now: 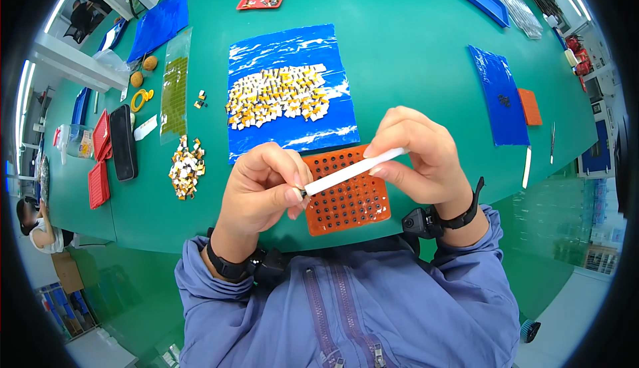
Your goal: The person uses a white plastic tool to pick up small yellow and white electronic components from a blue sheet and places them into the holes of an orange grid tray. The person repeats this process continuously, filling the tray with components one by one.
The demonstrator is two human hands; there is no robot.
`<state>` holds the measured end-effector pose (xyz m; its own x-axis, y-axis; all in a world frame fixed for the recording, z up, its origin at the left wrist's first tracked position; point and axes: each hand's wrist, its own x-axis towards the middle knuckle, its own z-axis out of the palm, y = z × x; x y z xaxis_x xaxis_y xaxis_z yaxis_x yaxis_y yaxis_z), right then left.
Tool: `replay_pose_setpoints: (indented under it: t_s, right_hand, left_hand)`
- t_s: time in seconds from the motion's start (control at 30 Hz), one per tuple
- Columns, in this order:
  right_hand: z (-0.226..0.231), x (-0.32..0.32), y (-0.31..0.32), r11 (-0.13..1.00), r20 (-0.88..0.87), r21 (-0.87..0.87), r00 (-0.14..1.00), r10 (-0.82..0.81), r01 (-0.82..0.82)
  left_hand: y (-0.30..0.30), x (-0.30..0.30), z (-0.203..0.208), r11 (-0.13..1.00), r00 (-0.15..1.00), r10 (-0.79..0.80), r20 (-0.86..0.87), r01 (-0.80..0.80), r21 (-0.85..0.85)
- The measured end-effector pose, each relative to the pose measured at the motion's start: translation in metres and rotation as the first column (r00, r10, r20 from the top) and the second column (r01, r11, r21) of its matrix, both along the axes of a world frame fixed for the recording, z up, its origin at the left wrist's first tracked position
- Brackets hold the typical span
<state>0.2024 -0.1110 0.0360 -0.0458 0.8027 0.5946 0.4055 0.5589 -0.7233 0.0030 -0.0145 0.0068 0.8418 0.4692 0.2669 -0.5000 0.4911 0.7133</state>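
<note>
Between the fingertips of my right hand (416,155) is a flat white stick (353,171), slanting down to the left. My left hand (266,185) pinches a small dark part (303,193), where the stick's lower end meets it. Fingers hide most of that part. Just below both hands lies an orange tray (381,215) with rows of small black round pieces. Beyond it, a blue sheet (286,40) carries a large pile of small white-and-yellow parts (279,95).
Left of the sheet lie another heap of such parts (187,168), a clear strip of yellow-green pieces (175,95), a black case (124,143) and red trays (99,185). To the right, a blue sheet (496,95) bears dark bits, near tweezers (552,143). A red tray (247,1) stands far off.
</note>
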Motion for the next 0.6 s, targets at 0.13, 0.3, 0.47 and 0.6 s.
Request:
replay_pose_setpoints:
  t_s: [0.13,0.3,0.47,0.6]
  right_hand:
    - [0.002,0.005,-0.007,0.995,0.099,-0.097,0.995,0.015,-0.006]
    - [0.004,0.000,-0.005,0.997,-0.032,-0.080,0.999,0.020,-0.023]
    - [0.003,0.000,-0.004,0.998,-0.024,-0.049,0.999,0.036,-0.037]
    - [0.004,0.001,-0.004,0.991,-0.018,-0.130,0.999,0.033,-0.035]
  left_hand:
    - [0.000,-0.001,0.001,1.000,1.000,0.001,-0.014,-0.001,0.004]
    - [0.000,-0.001,0.001,1.000,1.000,0.002,0.007,-0.002,0.005]
    - [0.000,-0.001,0.001,1.000,1.000,-0.003,0.000,0.003,-0.009]
    - [-0.001,0.000,0.000,1.000,1.000,-0.010,0.002,0.011,-0.030]
